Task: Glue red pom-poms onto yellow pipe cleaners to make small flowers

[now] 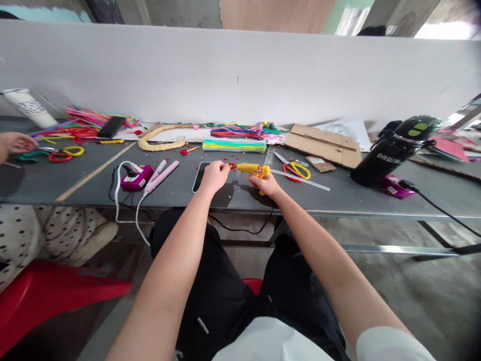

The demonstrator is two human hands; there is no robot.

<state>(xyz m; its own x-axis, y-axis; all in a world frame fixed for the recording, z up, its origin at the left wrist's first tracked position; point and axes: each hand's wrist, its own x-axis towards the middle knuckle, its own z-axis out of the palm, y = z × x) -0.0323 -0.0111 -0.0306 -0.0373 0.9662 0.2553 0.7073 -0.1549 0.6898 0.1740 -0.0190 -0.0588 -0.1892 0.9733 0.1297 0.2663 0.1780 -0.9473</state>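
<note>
My right hand (267, 184) is wrapped round the grip of a yellow hot glue gun (248, 168). A long clear glue stick (304, 181) sticks out of its back end, and the nozzle points left. Close to the nozzle, my left hand (215, 175) pinches a small red piece (232, 166), too small to name. Beneath that hand lies a phone (198, 181), partly covered by it. Red scraps are scattered on the grey table (180, 193) around both hands.
Behind my hands lies a stack of coloured pipe cleaners (233, 146). Scissors (300, 171), cardboard (323, 145) and a black bottle (391, 153) are to the right. Leftward are a pink straightener-like tool (161, 176), a purple power socket (136, 178) and another person's hand (18, 143).
</note>
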